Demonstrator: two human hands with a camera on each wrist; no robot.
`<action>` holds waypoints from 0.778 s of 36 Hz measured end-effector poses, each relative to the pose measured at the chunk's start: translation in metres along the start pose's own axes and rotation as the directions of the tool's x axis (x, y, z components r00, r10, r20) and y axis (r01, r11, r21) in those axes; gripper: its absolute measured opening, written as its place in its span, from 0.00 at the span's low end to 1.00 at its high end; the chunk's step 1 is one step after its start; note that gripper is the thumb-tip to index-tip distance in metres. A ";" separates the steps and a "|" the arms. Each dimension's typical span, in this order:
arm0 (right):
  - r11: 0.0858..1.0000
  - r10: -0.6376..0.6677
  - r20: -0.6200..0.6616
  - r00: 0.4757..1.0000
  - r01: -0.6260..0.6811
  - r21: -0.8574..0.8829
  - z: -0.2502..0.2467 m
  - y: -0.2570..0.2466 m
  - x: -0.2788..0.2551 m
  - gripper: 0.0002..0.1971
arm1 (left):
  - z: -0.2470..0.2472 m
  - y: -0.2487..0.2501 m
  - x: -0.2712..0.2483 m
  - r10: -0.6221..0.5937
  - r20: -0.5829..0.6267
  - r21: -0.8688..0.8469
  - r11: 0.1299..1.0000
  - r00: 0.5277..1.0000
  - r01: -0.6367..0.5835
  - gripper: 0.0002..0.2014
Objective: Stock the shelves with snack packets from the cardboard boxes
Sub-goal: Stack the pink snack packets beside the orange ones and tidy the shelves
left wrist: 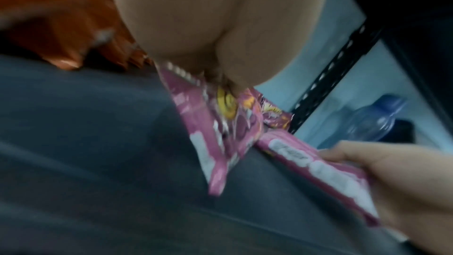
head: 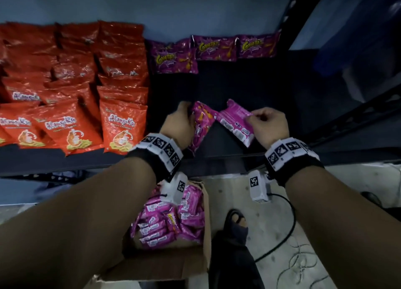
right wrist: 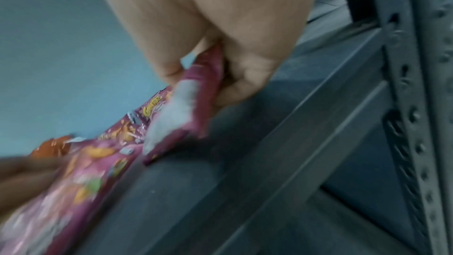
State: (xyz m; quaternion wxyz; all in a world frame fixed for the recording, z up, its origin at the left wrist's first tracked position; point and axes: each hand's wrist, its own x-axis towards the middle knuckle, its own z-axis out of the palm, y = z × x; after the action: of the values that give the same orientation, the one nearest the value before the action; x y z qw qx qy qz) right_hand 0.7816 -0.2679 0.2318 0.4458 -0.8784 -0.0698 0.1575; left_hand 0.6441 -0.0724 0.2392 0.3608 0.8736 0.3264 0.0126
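Over the dark shelf [head: 249, 89] my left hand [head: 180, 123] grips one pink snack packet [head: 200, 126] by its side. My right hand [head: 267, 123] pinches a second pink packet [head: 235, 122] at its upper edge. The two packets touch end to end above the shelf's front part. In the left wrist view the left packet [left wrist: 215, 133] hangs from my fingers, and the other packet [left wrist: 318, 172] lies in my right hand [left wrist: 404, 181]. The right wrist view shows my right fingers [right wrist: 240, 77] curled round their packet [right wrist: 181, 111]. Three pink packets [head: 214, 50] stand at the shelf's back.
Several orange snack bags [head: 71, 89] fill the shelf's left half. An open cardboard box [head: 173, 265] with more pink packets [head: 171, 219] sits on the floor below my arms. A perforated metal upright [right wrist: 404, 104] bounds the shelf on the right. A plastic bottle [left wrist: 372, 121] stands beyond it.
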 end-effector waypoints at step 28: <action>0.726 -0.293 0.337 0.895 0.437 -0.530 0.018 -0.008 0.009 0.31 | 0.035 -0.017 0.006 0.178 0.084 0.201 0.961 0.981 -0.191 0.31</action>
State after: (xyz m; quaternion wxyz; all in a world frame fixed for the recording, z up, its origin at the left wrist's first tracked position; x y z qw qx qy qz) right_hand 0.7837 -0.2469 0.2268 0.1595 -0.9170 -0.3391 0.1367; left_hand 0.6479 -0.0818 0.2014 0.2750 0.9331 0.2312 -0.0164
